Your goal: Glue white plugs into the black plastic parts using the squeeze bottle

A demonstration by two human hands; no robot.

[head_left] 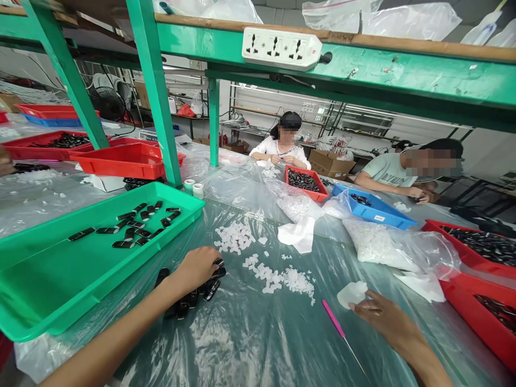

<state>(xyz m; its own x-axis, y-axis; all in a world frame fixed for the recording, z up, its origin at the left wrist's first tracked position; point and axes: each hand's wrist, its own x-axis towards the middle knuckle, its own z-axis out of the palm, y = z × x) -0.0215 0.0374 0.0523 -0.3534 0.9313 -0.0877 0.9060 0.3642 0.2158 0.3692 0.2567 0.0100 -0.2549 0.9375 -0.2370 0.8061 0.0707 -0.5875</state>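
My left hand [198, 267] reaches over a small heap of glossy black plastic pieces [182, 308] on the plastic-covered table. Its fingers are curled onto one black piece at the heap's far right; the fingertips are partly hidden. My right hand [385, 316] pinches the near end of a small whitish translucent object, bottle-like in shape [350, 295], just above or on the tabletop. A screwdriver-like tool with a pink handle [333, 318] and a thin metal shaft lies left of that hand. Between my hands are piles of small white pieces [235, 237] and finer white bits [298, 282].
At left stands a green tray [100, 290] holding several black pieces. White scraps [297, 235], bags of white parts [374, 247], a blue tray [379, 209] and red trays [484, 301] lie right. A green shelf frame [201, 37] crosses overhead. Two people [403, 172] sit opposite.
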